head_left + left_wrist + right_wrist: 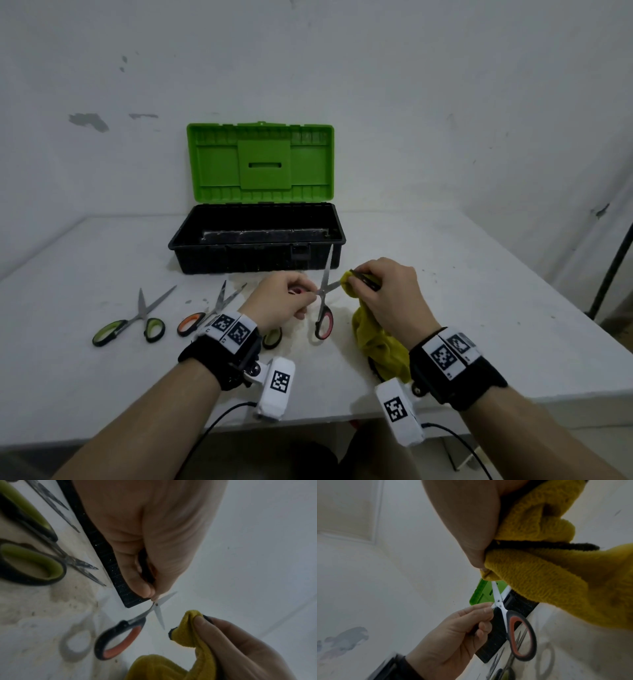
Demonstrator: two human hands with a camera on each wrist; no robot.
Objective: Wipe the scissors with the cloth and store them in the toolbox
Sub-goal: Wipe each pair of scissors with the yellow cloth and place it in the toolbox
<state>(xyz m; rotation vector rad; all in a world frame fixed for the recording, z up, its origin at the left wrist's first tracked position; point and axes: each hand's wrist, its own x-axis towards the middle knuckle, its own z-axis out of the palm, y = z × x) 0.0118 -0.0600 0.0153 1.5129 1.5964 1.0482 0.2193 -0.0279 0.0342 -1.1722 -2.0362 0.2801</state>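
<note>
Your left hand [279, 301] pinches the open red-handled scissors [324, 310] near the pivot, your right hand [387, 291] grips the yellow cloth [380, 342] around one blade, so a slip could nick your fingertips [485, 610].

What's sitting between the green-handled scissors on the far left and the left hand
In the head view, orange-handled scissors lie on the table between the green-handled scissors and the left hand.

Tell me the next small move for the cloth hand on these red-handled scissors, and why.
Probably draw the right hand with the yellow cloth outward along the blade it pinches, toward the tip. The left hand holds the red-handled scissors open near the pivot, and the second blade stands bare in front of the open toolbox, so wiping seems unfinished.
</note>
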